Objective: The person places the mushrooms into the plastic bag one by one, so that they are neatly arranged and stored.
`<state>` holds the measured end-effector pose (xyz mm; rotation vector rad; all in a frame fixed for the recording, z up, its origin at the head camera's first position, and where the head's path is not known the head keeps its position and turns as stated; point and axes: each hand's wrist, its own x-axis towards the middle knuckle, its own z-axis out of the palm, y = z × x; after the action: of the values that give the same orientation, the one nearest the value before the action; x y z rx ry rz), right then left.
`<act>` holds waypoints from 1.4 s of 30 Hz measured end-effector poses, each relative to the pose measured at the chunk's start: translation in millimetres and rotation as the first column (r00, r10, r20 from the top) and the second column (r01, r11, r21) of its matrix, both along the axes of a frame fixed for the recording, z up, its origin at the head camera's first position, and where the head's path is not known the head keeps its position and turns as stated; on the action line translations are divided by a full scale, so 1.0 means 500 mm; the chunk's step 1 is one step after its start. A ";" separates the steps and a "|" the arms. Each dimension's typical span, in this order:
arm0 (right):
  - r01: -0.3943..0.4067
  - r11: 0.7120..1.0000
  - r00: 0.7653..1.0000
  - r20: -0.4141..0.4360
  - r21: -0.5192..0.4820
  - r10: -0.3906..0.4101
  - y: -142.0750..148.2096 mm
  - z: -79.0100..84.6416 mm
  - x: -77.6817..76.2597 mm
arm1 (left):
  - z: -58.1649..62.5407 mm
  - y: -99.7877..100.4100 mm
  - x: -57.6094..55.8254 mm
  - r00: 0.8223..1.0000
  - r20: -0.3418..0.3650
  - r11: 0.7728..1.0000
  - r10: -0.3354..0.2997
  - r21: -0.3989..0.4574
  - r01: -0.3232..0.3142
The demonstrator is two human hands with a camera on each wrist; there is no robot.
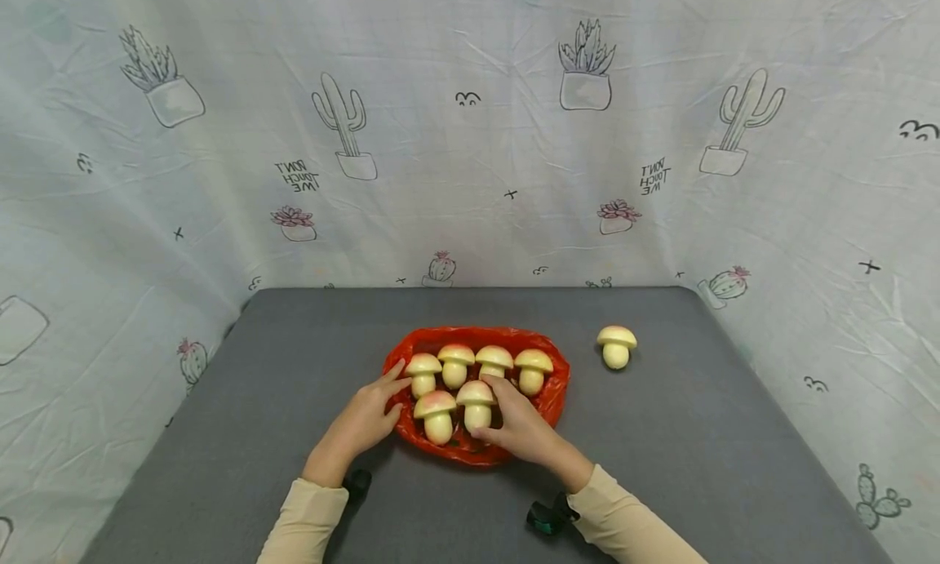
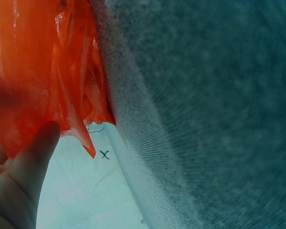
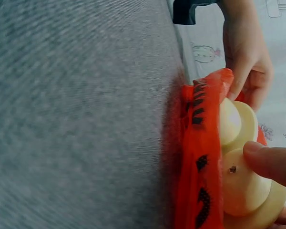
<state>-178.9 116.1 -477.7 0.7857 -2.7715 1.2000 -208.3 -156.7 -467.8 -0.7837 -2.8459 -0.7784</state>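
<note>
A red plastic bag [image 1: 564, 384], its mouth spread wide, lies on the grey table with several cream toy mushrooms in it, their caps tinged pink. My left hand [image 1: 365, 417] holds the bag's left rim; in the left wrist view its thumb [image 2: 35, 162] presses the outside of the red plastic [image 2: 47, 86]. At the front of the bag, my right hand [image 1: 525, 429] pinches a toy mushroom [image 1: 476, 394] between thumb and fingers. The right wrist view has the right thumb [image 3: 276, 162] against that mushroom's rounded stem [image 3: 245, 191]. Most right fingers are hidden there.
Another toy mushroom [image 1: 617, 348] stands on the table to the right of the bag. Behind the grey table [image 1: 661, 466] hangs a white cloth [image 1: 441, 139] printed with cacti, and it also rises along both sides.
</note>
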 end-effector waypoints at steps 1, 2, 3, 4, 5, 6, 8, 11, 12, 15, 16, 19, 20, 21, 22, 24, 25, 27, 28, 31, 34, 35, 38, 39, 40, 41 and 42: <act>-0.004 1.000 1.000 -0.002 0.005 0.004 -0.001 -0.001 0.000 | -0.001 0.000 -0.001 1.000 -0.003 1.000 0.000 -0.003 0.000; -0.007 1.000 1.000 -0.002 0.010 0.007 -0.002 -0.002 0.001 | -0.001 0.000 -0.001 1.000 -0.003 1.000 0.000 -0.003 0.000; -0.010 1.000 1.000 -0.004 0.019 0.010 -0.003 -0.004 0.001 | -0.001 0.000 -0.001 1.000 -0.005 1.000 0.001 -0.005 -0.001; -0.013 1.000 1.000 -0.006 0.026 0.013 -0.004 -0.006 0.001 | 0.000 0.001 -0.001 1.000 -0.005 1.000 0.000 -0.004 0.000; -0.014 0.999 1.000 -0.008 0.034 0.014 -0.005 -0.009 0.001 | 0.000 0.001 -0.001 1.000 -0.007 1.000 -0.001 -0.002 0.001; -0.015 0.999 1.000 -0.008 0.040 0.015 -0.005 -0.011 0.001 | 0.000 0.002 -0.001 1.000 -0.006 1.000 -0.002 0.002 0.002; -0.015 0.998 1.000 -0.011 0.056 0.015 -0.006 -0.016 0.001 | 0.000 0.002 -0.001 1.000 -0.009 1.000 -0.005 0.005 0.005; -0.011 0.998 1.000 -0.015 0.069 0.012 -0.006 -0.020 0.001 | 0.001 0.003 -0.001 1.000 -0.014 1.000 -0.008 0.009 0.008; -0.010 0.997 1.000 -0.017 0.073 0.011 -0.006 -0.021 0.001 | 0.001 0.003 -0.001 1.000 -0.015 1.000 -0.007 0.009 0.008; -0.008 0.997 1.000 -0.014 0.074 0.009 -0.006 -0.020 0.001 | 0.001 0.004 -0.001 1.000 -0.018 1.000 -0.007 0.006 0.007; -0.007 0.997 1.000 -0.012 0.073 0.008 -0.007 -0.019 0.002 | 0.001 0.004 -0.001 1.000 -0.016 1.000 -0.007 0.007 0.007; -0.007 0.997 1.000 -0.003 0.071 0.007 -0.007 -0.016 0.003 | 0.002 0.005 -0.001 1.000 -0.016 1.000 -0.006 0.007 0.006; -0.007 0.997 1.000 -0.003 0.072 0.008 -0.007 -0.016 0.003 | 0.002 0.005 -0.001 1.000 -0.013 1.000 -0.005 0.008 0.005; -0.007 0.997 1.000 -0.002 0.071 0.007 -0.007 -0.015 0.004 | 0.002 0.005 -0.001 1.000 -0.012 1.000 -0.005 0.008 0.005; -0.007 0.997 1.000 -0.005 0.073 0.007 -0.007 -0.014 0.004 | 0.002 0.005 -0.001 1.000 -0.011 1.000 -0.003 0.006 0.003; -0.008 0.997 1.000 -0.009 0.074 0.009 -0.007 -0.012 0.006 | 0.002 0.005 0.000 1.000 -0.008 1.000 0.001 0.004 -0.001; -0.008 0.997 1.000 -0.009 0.076 0.009 -0.007 -0.012 0.006 | 0.002 0.006 0.000 1.000 -0.004 1.000 0.002 0.002 -0.002; -0.008 0.997 1.000 -0.003 0.076 0.008 -0.006 -0.010 0.008 | 0.001 0.006 0.001 1.000 0.000 1.000 0.001 0.000 -0.001; -0.009 0.997 1.000 0.001 0.076 0.009 -0.005 -0.010 0.009 | 0.001 0.006 0.001 1.000 -0.002 1.000 0.000 -0.003 0.000; -0.014 0.997 1.000 0.015 0.082 0.013 -0.003 -0.009 0.010 | 0.000 0.006 0.002 1.000 0.001 1.000 -0.004 0.005 0.004; -0.025 0.997 0.999 0.022 0.080 0.023 0.000 -0.002 0.011 | -0.001 0.005 0.002 1.000 -0.003 1.000 -0.003 0.011 0.003; -0.027 0.997 0.999 0.020 0.074 0.026 0.001 0.002 0.011 | 0.000 0.005 0.002 1.000 -0.003 1.000 -0.002 0.013 0.002; -0.022 0.999 1.000 0.019 0.046 0.021 0.007 0.015 0.009 | 0.000 0.003 0.002 1.000 -0.009 1.000 0.001 0.009 -0.001; -0.016 0.999 1.000 0.018 0.032 0.015 0.009 0.020 0.008 | 0.000 0.002 0.002 1.000 -0.009 1.000 0.002 0.007 -0.002; -0.007 1.000 1.000 0.013 0.024 0.006 0.012 0.023 0.006 | 0.000 0.002 0.002 1.000 -0.010 1.000 0.003 0.005 -0.003; 0.001 1.000 1.000 0.001 0.017 -0.001 0.016 0.026 0.003 | 0.000 0.001 0.002 1.000 -0.009 1.000 0.004 0.004 -0.004; 0.012 1.000 1.000 -0.007 0.012 -0.012 0.020 0.029 0.000 | 0.000 0.001 0.002 1.000 -0.007 1.000 0.004 0.001 -0.004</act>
<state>-178.7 126.1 -463.1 0.7714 -2.7765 1.1776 -207.4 -156.1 -467.7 -0.7780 -2.8401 -0.7756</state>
